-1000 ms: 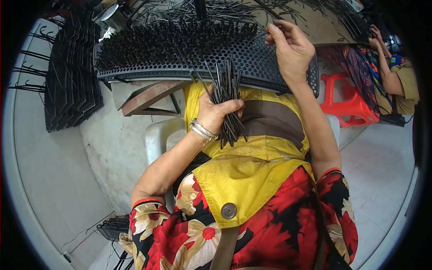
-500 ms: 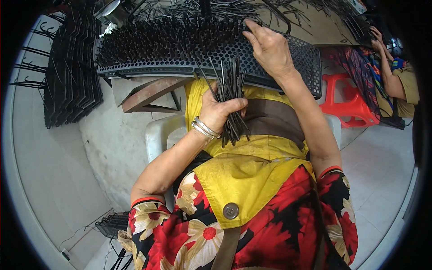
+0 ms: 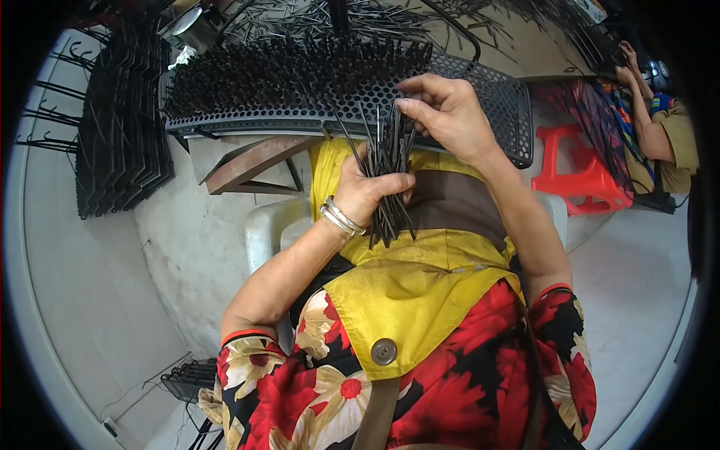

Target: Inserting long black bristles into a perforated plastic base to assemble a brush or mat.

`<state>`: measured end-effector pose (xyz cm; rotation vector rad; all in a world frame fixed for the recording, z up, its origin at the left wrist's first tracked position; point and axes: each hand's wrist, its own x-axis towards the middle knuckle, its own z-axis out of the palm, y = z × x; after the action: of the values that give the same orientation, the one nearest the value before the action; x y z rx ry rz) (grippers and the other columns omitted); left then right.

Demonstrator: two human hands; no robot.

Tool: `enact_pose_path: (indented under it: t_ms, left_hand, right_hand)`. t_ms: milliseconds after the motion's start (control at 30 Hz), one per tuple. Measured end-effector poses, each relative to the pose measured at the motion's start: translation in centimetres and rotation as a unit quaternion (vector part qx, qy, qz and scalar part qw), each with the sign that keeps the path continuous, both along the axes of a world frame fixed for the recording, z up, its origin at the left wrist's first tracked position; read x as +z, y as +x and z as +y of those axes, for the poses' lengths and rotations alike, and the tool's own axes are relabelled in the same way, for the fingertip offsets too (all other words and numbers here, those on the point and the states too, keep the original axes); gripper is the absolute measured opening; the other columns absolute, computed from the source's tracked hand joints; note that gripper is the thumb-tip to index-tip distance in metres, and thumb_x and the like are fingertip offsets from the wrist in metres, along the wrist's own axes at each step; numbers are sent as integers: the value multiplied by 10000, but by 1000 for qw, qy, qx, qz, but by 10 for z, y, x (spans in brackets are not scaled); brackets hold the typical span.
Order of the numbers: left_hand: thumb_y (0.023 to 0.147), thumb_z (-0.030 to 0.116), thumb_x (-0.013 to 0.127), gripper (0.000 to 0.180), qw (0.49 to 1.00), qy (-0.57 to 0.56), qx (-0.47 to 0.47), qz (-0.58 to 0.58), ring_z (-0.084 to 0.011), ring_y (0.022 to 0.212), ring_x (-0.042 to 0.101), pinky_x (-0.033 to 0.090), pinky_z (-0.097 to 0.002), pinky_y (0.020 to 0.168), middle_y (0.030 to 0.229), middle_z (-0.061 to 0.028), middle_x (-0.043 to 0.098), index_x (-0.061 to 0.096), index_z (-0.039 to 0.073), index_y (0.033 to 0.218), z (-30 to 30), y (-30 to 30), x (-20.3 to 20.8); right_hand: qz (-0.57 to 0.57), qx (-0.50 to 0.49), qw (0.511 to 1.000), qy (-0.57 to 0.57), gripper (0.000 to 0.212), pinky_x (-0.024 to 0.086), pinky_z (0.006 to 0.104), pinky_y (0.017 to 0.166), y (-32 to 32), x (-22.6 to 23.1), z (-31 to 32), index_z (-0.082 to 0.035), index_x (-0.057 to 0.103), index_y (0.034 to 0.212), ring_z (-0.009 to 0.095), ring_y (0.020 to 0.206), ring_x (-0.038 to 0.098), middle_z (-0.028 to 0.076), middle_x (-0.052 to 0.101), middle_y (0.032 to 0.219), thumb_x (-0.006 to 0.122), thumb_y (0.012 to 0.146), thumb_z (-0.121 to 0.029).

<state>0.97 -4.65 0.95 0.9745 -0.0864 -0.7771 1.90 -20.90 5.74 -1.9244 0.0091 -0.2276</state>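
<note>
My left hand [image 3: 366, 189] is wrapped round a loose bundle of thin dark rods [image 3: 388, 154], held roughly upright over my lap with the thumb across the front. At the top of this bundle, the thumb and forefinger of my right hand [image 3: 448, 116] pinch the end of one rod. Just beyond both hands lies a black perforated metal tray [image 3: 499, 97]. Short dark rods [image 3: 277, 71] stand packed upright in its holes from the left end to past the middle; toward the right end the holes show bare.
Black hooked racks [image 3: 120, 135] hang at the left. A rusty angled support [image 3: 255, 161] sits under the tray. Loose rods [image 3: 277, 22] lie scattered behind it, near a metal cup [image 3: 193, 26]. At the right are a red stool [image 3: 566, 169] and another person's arm [image 3: 637, 112].
My right hand has come back from over the tray, down and slightly left, to the top of the rod bundle, its fingers closing. My left hand keeps the bundle nearly in place.
</note>
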Motion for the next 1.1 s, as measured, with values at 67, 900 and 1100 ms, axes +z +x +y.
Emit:
enact_pose_path:
  t_ms: [67,900,1100]
  left_hand:
    - [639,-63,654,301,1000,-11,-13,-4,-165,520,556,461,-269,489,659,-82,569,485,-8,881,0,0,4]
    - [635,-54,644,264,1000,17,-1,7,-162,510,551,455,-261,480,649,-77,572,495,-9,848,0,4,-1]
    - [633,-57,642,258,1000,17,4,6,-161,512,551,455,-260,486,651,-77,573,500,-10,843,0,3,2]
  right_hand:
    - [0,-8,1000,29,150,402,181,463,-1,0,-1,18,608,897,49,519,497,6,567,621,614,785,-82]
    - [-418,-171,835,-313,86,471,269,576,48,-4,-18,-1,582,794,225,642,603,105,611,734,625,722,22]
    - [-460,-139,815,-325,110,465,298,577,49,1,-11,13,573,790,261,648,587,117,598,726,629,698,39]
